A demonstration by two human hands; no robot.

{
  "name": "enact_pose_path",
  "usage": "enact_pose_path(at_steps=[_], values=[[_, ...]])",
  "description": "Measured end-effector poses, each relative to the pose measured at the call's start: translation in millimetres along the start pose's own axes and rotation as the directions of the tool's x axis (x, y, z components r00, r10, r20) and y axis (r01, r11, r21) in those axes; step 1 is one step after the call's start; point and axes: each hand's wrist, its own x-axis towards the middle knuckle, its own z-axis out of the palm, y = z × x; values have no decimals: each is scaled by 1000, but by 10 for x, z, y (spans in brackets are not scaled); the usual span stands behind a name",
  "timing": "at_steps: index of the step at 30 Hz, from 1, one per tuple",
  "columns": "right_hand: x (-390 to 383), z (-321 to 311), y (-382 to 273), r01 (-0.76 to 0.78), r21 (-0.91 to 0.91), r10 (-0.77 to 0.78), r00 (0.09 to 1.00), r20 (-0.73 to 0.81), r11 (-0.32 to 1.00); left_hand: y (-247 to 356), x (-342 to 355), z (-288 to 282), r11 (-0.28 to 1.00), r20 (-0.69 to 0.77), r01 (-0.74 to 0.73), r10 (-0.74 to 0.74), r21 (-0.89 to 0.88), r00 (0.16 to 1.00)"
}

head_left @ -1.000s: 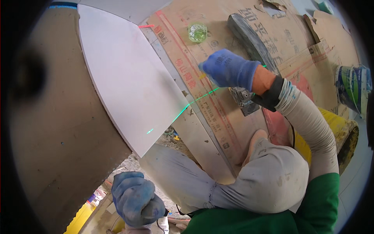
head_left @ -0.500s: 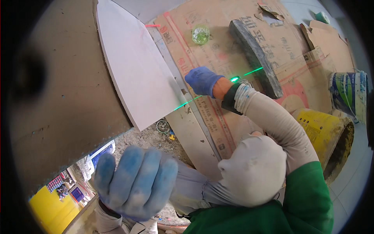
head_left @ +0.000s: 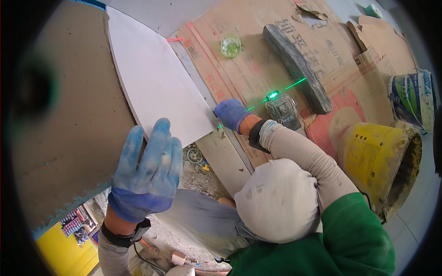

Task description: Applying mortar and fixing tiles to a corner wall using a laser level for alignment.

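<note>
My left hand (head_left: 145, 172), in a worn blue and white work glove, is open with its fingers stretched out. Its fingertips overlap the lower left edge of a large white tile (head_left: 156, 78); whether they touch it I cannot tell. A brown mortar-coated surface (head_left: 78, 101) lies along the tile's left side. My right hand (head_left: 231, 115), gloved in blue, has its fingers curled closed at the tile's right corner. What those fingers hold, if anything, is hidden. Right of that hand, a laser level (head_left: 282, 110) throws a green line across the cardboard (head_left: 248, 73).
A long dark stone slab (head_left: 297, 66) and a small green tub (head_left: 230, 45) rest on the cardboard. At the right are a yellow bucket (head_left: 368, 152) on its side and a paint bucket (head_left: 410, 101). A green tape roll (head_left: 194, 156) lies on the rubble below the tile.
My left hand has moved up toward the tile, its fingers going from curled to stretched out. My right hand has come down to the tile's corner, uncovering the laser level.
</note>
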Motion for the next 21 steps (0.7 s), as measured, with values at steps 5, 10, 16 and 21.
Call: enact_pose_path(at_steps=[5, 10, 16, 21], values=[[-18, 44, 23, 5, 44, -5, 1000, 13, 999, 43, -17, -48, 996, 158, 24, -37, 82, 987], [-11, 49, 51, 19, 96, -20, 1000, 16, 995, -22, 23, 9, 997, 83, -6, -1, 83, 997], [-27, -21, 112, -22, 103, 10, 993, 119, 994, 27, -29, 65, 995, 38, 59, -62, 83, 997], [-13, 23, 102, 19, 97, -26, 998, 64, 995, 60, -48, 42, 990, 56, 129, -132, 52, 990]])
